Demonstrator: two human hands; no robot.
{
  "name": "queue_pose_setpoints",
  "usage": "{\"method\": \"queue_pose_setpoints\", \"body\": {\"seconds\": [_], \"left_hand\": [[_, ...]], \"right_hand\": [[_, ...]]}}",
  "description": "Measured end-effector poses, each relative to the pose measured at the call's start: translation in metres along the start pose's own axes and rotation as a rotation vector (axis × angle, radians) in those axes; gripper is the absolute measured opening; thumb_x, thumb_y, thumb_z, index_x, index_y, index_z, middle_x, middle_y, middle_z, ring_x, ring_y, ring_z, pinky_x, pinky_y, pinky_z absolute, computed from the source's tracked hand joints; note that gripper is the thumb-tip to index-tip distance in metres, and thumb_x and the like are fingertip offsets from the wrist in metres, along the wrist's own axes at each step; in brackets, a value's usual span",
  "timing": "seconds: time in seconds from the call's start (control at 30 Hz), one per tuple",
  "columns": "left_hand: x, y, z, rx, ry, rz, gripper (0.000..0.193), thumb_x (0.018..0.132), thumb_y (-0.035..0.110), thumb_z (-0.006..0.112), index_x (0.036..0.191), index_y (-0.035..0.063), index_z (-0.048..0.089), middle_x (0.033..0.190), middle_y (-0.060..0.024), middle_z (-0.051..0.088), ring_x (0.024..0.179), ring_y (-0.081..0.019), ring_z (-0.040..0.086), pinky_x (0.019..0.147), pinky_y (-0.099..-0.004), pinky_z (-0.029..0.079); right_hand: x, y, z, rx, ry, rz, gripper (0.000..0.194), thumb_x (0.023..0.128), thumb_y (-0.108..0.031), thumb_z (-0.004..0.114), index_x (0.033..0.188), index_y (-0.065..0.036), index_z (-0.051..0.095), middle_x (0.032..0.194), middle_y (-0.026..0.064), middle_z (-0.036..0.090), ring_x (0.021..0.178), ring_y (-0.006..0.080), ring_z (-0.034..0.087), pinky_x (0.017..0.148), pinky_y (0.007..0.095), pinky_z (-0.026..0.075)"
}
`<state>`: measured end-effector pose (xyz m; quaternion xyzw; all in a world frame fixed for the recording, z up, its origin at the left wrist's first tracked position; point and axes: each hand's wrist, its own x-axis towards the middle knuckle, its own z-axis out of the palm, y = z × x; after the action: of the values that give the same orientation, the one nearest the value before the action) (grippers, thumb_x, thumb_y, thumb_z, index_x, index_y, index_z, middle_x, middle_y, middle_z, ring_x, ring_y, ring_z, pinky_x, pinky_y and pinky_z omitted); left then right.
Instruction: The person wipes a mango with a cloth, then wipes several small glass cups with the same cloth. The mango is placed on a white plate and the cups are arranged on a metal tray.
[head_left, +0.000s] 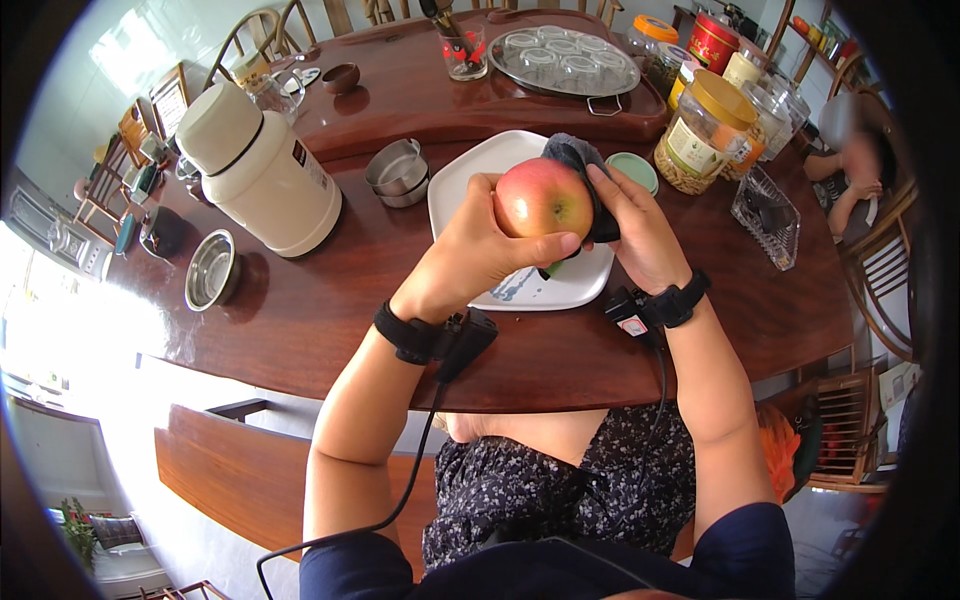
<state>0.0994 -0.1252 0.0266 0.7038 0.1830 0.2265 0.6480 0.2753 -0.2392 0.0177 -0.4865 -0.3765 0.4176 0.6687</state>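
A red and yellow apple (544, 200) is held up in my left hand (480, 232), its thumb across the lower side. My right hand (641, 225) grips a dark grey cloth (574, 154) pressed against the apple's right side. Both hands are above a white squarish plate (465, 169) with a blue-grey painted pattern. Part of something green shows beneath the hands, over the plate; the hands hide most of it. Behind my right hand lies a light green round lid or dish (634, 171).
Left of the plate stand metal bowls (397, 169), a cream vacuum flask (262, 176) and a steel bowl (211, 270). A tray of glass cups (562, 60) is behind. At right are a jar of nuts (701, 135), a glass dish (766, 217) and, beyond the table, a person (855, 172).
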Motion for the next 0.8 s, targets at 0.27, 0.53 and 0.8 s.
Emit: {"method": "queue_pose_setpoints", "body": {"seconds": [0.27,0.53,0.8], "left_hand": [[0.002,0.000,0.004,0.252,0.108,0.305,0.077,0.071,0.017,0.092,0.128,-0.0013,0.044,0.117,-0.0160,0.061,0.105,-0.0205,0.063,0.087,-0.0339,0.056],[0.000,-0.002,0.006,0.420,0.169,0.401,0.075,0.064,0.003,0.086,0.131,0.0022,0.051,0.119,-0.0145,0.061,0.108,-0.0260,0.062,0.090,-0.0364,0.052],[0.004,-0.010,0.011,0.371,0.286,0.566,0.109,0.062,0.005,0.083,0.153,-0.0056,0.022,0.129,-0.0273,0.049,0.121,-0.0453,0.047,0.107,-0.0476,0.042]], "right_hand": [[-0.002,0.000,0.006,-0.347,0.024,-0.268,0.034,0.102,-0.028,0.064,0.123,0.000,0.063,0.104,0.0004,0.066,0.095,0.0073,0.060,0.086,0.0234,0.048],[-0.007,0.002,0.012,-0.567,0.091,-0.435,0.035,0.095,-0.021,0.072,0.122,0.001,0.062,0.106,0.0056,0.066,0.098,0.0113,0.059,0.090,0.0285,0.048],[-0.004,0.014,-0.015,-0.219,0.108,-0.195,0.038,0.107,-0.031,0.050,0.134,-0.004,0.059,0.116,0.0021,0.066,0.097,0.0113,0.062,0.086,0.0276,0.050]]}}
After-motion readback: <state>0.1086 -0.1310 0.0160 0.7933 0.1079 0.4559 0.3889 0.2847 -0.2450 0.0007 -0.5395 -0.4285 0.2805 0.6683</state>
